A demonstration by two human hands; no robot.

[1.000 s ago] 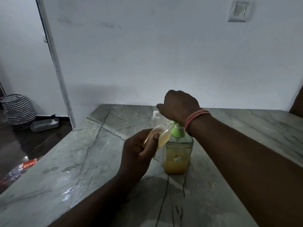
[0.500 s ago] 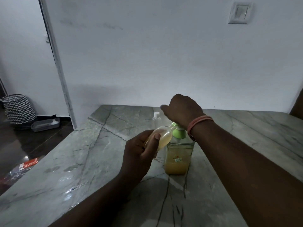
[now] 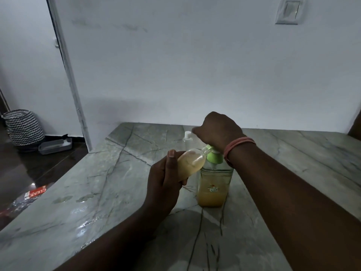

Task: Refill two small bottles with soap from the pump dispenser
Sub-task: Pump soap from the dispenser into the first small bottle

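Note:
A clear pump dispenser (image 3: 214, 184) with a green top and orange-yellow soap in its lower part stands on the marble table (image 3: 117, 192). My right hand (image 3: 216, 130) rests on the pump head from above, fingers curled over it. My left hand (image 3: 166, 180) grips a small clear bottle (image 3: 192, 161), tilted with its mouth at the green spout; it holds yellowish soap. A second small bottle (image 3: 188, 138) with a white cap stands behind, partly hidden by my right hand.
Wet patches (image 3: 82, 198) lie on the table's left part. On the floor to the left are a zigzag-patterned basket (image 3: 24, 128), a grey tray (image 3: 55, 146) and a red-labelled packet (image 3: 35, 193). The white wall (image 3: 195, 65) runs right behind the table.
My right hand dipped on the pump head and has come up a little. The small bottle stays at the spout in my left hand.

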